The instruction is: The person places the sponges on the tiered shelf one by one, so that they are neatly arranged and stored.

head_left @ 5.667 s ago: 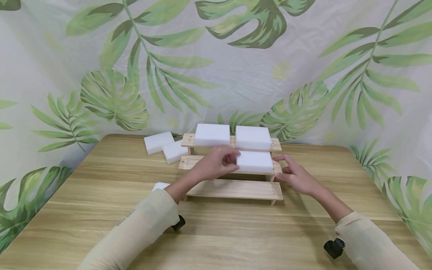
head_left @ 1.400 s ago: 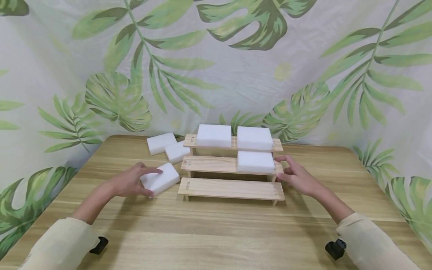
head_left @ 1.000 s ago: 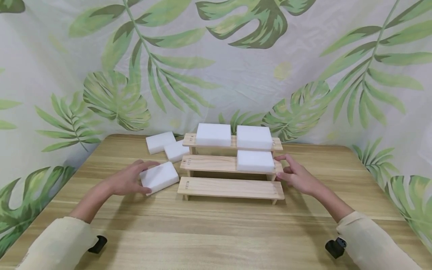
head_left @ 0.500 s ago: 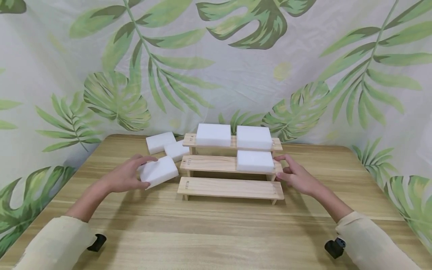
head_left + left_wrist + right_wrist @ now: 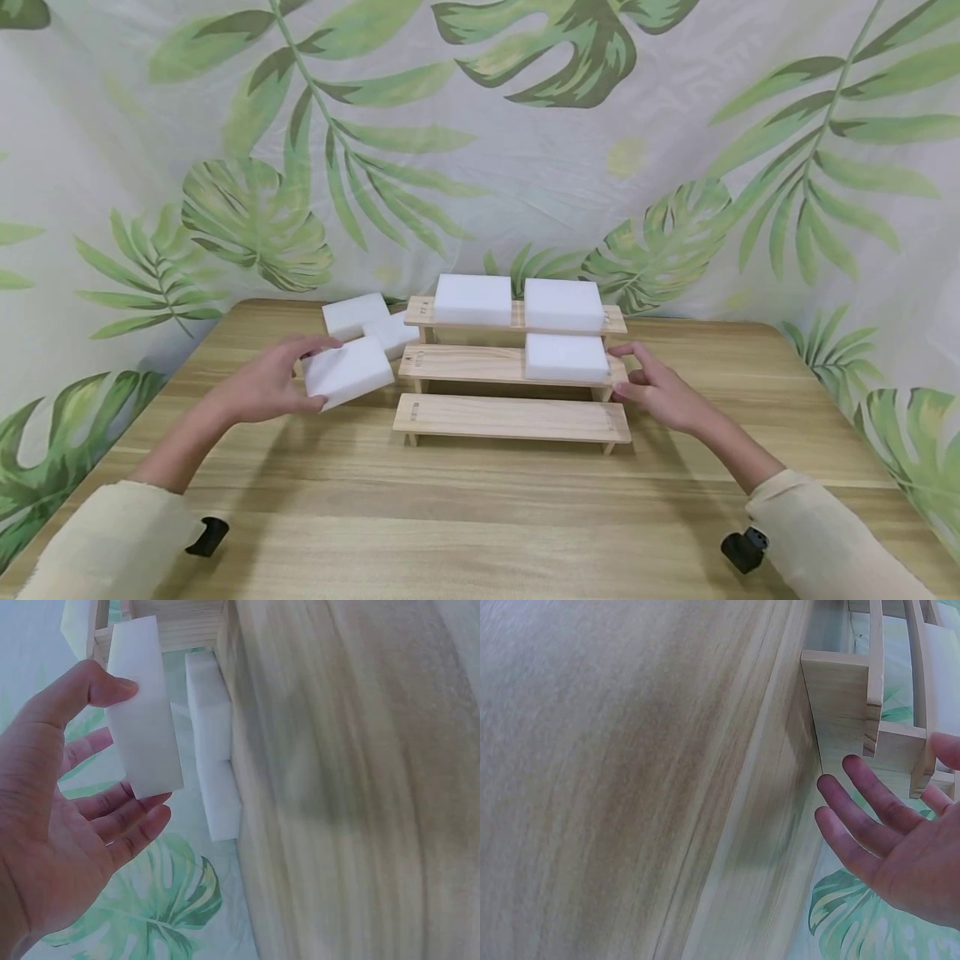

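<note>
My left hand holds a white foam block between thumb and fingers, slightly tilted and raised off the table. In the left wrist view the thumb presses one side of that block, with fingertips at its other side. My right hand pinches the right end of the middle tier of a three-step wooden stand between thumb and index finger; its other fingers are spread in the right wrist view. Two foam blocks sit on the top tier, and one foam block lies on the middle tier's right half.
Two more foam blocks lie overlapping on the wooden table, behind the held one and left of the stand. The bottom tier is bare. A leaf-printed cloth hangs behind the table.
Over the last second my left hand lifted the foam block off the table. Earlier that hand was at the middle tier's block. My right hand stays at the stand's end.
</note>
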Demonstrator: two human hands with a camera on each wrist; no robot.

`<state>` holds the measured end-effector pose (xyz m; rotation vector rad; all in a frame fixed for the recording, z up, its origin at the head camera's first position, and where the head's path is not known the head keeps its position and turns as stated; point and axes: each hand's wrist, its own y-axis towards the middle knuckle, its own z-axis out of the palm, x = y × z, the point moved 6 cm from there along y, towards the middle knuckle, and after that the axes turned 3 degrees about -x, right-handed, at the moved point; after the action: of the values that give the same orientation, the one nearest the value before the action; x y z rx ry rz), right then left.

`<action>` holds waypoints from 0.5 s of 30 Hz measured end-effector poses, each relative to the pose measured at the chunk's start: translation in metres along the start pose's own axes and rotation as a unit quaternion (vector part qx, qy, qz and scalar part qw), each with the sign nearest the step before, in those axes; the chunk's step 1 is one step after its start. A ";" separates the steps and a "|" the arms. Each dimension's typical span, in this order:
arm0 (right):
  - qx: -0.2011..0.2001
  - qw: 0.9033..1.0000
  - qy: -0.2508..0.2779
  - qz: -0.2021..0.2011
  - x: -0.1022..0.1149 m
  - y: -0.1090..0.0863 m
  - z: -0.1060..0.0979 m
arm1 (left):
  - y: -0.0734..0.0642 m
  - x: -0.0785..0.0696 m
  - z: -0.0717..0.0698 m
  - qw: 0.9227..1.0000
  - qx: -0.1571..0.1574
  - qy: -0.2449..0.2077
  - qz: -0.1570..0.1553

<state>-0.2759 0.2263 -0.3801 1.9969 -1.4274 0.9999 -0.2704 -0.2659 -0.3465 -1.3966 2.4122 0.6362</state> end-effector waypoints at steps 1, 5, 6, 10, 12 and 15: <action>0.000 1.000 0.000 -0.001 0.000 0.000 0.000 | 0.000 0.000 -0.001 1.000 -0.003 0.001 0.002; 0.001 1.000 0.002 -0.002 0.001 0.000 0.000 | 0.002 -0.004 -0.007 1.000 -0.008 0.013 0.005; 0.001 1.000 0.002 -0.002 0.000 0.000 0.000 | 0.003 -0.004 -0.008 1.000 -0.009 0.016 0.006; 0.002 1.000 0.003 0.000 0.000 0.000 0.001 | 0.004 -0.007 -0.011 1.000 -0.010 0.016 0.009; 0.002 1.000 0.003 0.000 0.000 0.000 0.001 | 0.005 -0.009 -0.012 1.000 -0.011 0.014 0.017; 0.002 1.000 0.002 0.000 0.000 0.000 0.001 | 0.005 -0.011 -0.012 1.000 -0.013 0.014 0.025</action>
<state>-0.2758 0.2255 -0.3803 1.9966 -1.4236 1.0062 -0.2698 -0.2614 -0.3295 -1.3678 2.4761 0.6673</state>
